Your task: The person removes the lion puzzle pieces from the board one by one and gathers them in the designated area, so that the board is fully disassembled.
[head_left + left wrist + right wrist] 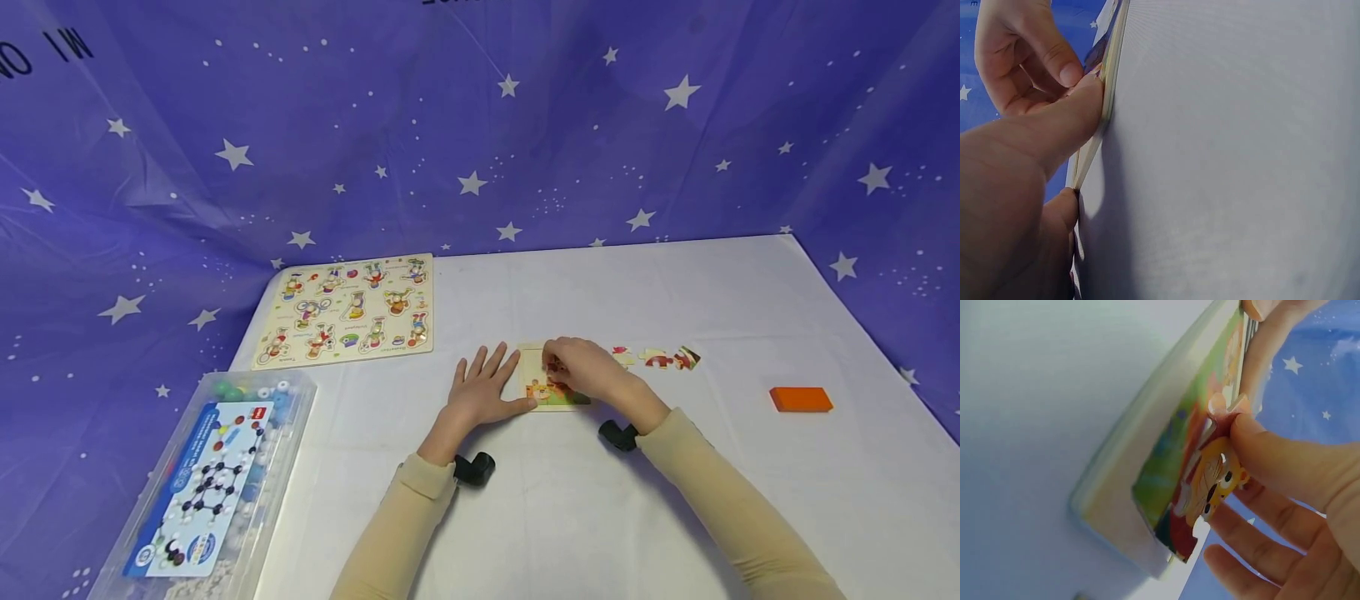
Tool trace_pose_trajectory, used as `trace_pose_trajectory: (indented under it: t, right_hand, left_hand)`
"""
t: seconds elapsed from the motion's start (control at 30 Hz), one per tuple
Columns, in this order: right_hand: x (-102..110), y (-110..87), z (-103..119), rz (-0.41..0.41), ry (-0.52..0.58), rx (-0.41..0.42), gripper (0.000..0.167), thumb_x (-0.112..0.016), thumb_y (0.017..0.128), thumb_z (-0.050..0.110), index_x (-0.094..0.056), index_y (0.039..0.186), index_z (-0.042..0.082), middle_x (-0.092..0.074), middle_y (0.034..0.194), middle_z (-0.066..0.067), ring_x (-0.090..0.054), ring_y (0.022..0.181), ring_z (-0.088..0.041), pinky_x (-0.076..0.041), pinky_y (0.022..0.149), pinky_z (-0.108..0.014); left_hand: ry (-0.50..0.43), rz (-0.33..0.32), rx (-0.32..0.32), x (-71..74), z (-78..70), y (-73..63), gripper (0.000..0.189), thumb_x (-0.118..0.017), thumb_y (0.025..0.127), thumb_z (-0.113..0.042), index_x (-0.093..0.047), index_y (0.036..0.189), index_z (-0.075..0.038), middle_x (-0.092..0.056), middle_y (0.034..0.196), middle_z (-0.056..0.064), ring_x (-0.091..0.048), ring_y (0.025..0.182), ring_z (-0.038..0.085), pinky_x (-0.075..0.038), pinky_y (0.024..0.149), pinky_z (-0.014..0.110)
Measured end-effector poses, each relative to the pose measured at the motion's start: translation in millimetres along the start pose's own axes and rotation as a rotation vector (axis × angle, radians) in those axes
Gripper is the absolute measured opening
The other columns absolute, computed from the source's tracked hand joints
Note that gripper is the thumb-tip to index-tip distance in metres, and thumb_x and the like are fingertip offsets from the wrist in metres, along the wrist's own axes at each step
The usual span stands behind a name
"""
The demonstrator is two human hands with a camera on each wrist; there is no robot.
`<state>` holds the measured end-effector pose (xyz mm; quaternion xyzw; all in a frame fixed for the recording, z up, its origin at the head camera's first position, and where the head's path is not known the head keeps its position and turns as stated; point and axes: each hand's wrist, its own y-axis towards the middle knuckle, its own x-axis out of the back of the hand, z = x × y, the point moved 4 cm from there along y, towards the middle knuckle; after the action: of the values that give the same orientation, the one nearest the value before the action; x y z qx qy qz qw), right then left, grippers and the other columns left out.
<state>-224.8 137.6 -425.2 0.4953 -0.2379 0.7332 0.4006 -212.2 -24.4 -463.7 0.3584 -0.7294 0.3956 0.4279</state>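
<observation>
Head cam looks down over whole table (675,283); both wrist cams sit close, sharing puzzle tray (1141,456).

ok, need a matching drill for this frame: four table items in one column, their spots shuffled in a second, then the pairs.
Things:
1. flat orange rectangular block
2. clear plastic box of molecular-model balls
3. large wooden peg-puzzle board with cartoon figures
4. small wooden jigsaw tray

Places:
A. far left of the white table, by the backdrop
B. between the two hands
C. near left corner
D. right side, alone

Pairs: 1-D, 2-C, 3-A, 4-B
</observation>
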Motion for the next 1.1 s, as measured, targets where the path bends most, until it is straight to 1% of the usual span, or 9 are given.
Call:
trace_pose_trajectory:
  t: [0.13, 0.3, 0.4, 0.57, 0.7, 0.8, 0.87, 0.93, 1.1]
  right_hand:
    - [4.6, -0.9, -2.2, 0.005, 0.058, -0.027, 0.013, -0.069, 0.08, 0.005, -0.057, 0.083, 0.01, -0.055, 0.076, 0.003, -0.048, 0.065, -0.013, -0.042, 0.062, -0.03]
    - [8.9, -4.8, -6.4, -0.01, 0.115, -0.04, 0.011, -0.064, 0.083, 0.004, -0.056, 0.081, 0.011, -0.056, 0.074, 0.004, -0.048, 0.063, -0.013, -0.041, 0.06, -0.03]
    - [12.8, -8.8, -10.0, -0.028, 0.165, -0.049, 0.008, -0.062, 0.086, 0.006, -0.056, 0.083, 0.011, -0.057, 0.074, 0.003, -0.048, 0.062, -0.013, -0.041, 0.058, -0.03]
    - [22.9, -18.5, -19.5, -0.078, 0.247, -0.068, 0.004, -0.06, 0.087, 0.006, -0.059, 0.09, 0.008, -0.062, 0.082, 0.0, -0.054, 0.067, -0.013, -0.044, 0.063, -0.033]
    - [28.5, -27.1, -30.2, -0.123, 0.332, -0.11, 0.007, -0.06, 0.087, 0.005, -0.059, 0.094, 0.007, -0.064, 0.088, -0.005, -0.061, 0.072, -0.016, -0.049, 0.061, -0.032]
    - [30.6, -32.8, -37.9, -0.155, 0.381, -0.141, 0.008, -0.06, 0.087, 0.005, -0.059, 0.094, 0.008, -0.063, 0.092, -0.007, -0.063, 0.077, -0.019, -0.051, 0.064, -0.033]
    - [32.8, -36.7, -42.0, -0.172, 0.401, -0.159, 0.008, -0.061, 0.087, 0.006, -0.058, 0.094, 0.009, -0.063, 0.092, -0.007, -0.064, 0.079, -0.02, -0.05, 0.067, -0.035]
    - [36.5, -41.4, -46.6, -0.189, 0.398, -0.177, 0.008, -0.061, 0.087, 0.008, -0.058, 0.094, 0.009, -0.063, 0.091, -0.006, -0.064, 0.078, -0.02, -0.05, 0.067, -0.035]
    - [48.6, -59.6, -63.4, -0.156, 0.469, -0.259, 0.013, -0.057, 0.089, 0.008, -0.054, 0.101, 0.002, -0.06, 0.089, -0.013, -0.062, 0.069, -0.024, -0.052, 0.057, -0.036]
  left_hand:
    - [-0.001, -0.002, -0.005, 0.4, -0.2, -0.2, 0.086, -0.043, 0.079, -0.07, -0.011, 0.147, -0.028, -0.001, 0.151, -0.003, 0.004, 0.137, 0.023, 0.002, 0.106, 0.048]
    - [-0.011, -0.004, -0.011, 1.2, -1.5, -1.8, 0.086, -0.045, 0.079, -0.069, -0.012, 0.146, -0.027, -0.002, 0.151, -0.003, 0.004, 0.137, 0.024, 0.002, 0.106, 0.049]
    - [-0.017, -0.009, -0.015, 1.9, -2.0, -2.6, 0.085, -0.046, 0.08, -0.068, -0.013, 0.147, -0.026, -0.002, 0.151, -0.002, 0.004, 0.137, 0.024, 0.002, 0.106, 0.049]
    - [-0.014, -0.01, -0.014, 2.0, -2.0, -2.6, 0.086, -0.046, 0.08, -0.067, -0.012, 0.147, -0.026, -0.002, 0.151, -0.002, 0.004, 0.137, 0.024, 0.002, 0.106, 0.049]
    - [-0.006, -0.009, -0.011, 1.4, -0.9, -1.9, 0.086, -0.046, 0.079, -0.068, -0.012, 0.147, -0.027, -0.001, 0.151, -0.003, 0.004, 0.137, 0.024, 0.003, 0.106, 0.049]
    - [-0.002, -0.007, -0.009, 0.7, 0.0, -1.6, 0.086, -0.045, 0.08, -0.068, -0.011, 0.147, -0.027, -0.001, 0.151, -0.003, 0.004, 0.137, 0.023, 0.003, 0.106, 0.048]
    - [0.001, -0.006, -0.008, 0.5, 0.2, -1.6, 0.086, -0.045, 0.08, -0.068, -0.011, 0.147, -0.027, 0.0, 0.151, -0.004, 0.004, 0.137, 0.023, 0.003, 0.106, 0.048]
    - [-0.003, -0.006, -0.01, 0.8, -0.1, -1.9, 0.086, -0.045, 0.079, -0.068, -0.011, 0.147, -0.027, -0.001, 0.151, -0.003, 0.004, 0.137, 0.023, 0.003, 0.106, 0.048]
    - [-0.009, -0.009, -0.016, 2.0, -1.2, -2.3, 0.086, -0.046, 0.079, -0.068, -0.012, 0.147, -0.026, -0.001, 0.151, -0.003, 0.004, 0.137, 0.024, 0.003, 0.106, 0.049]
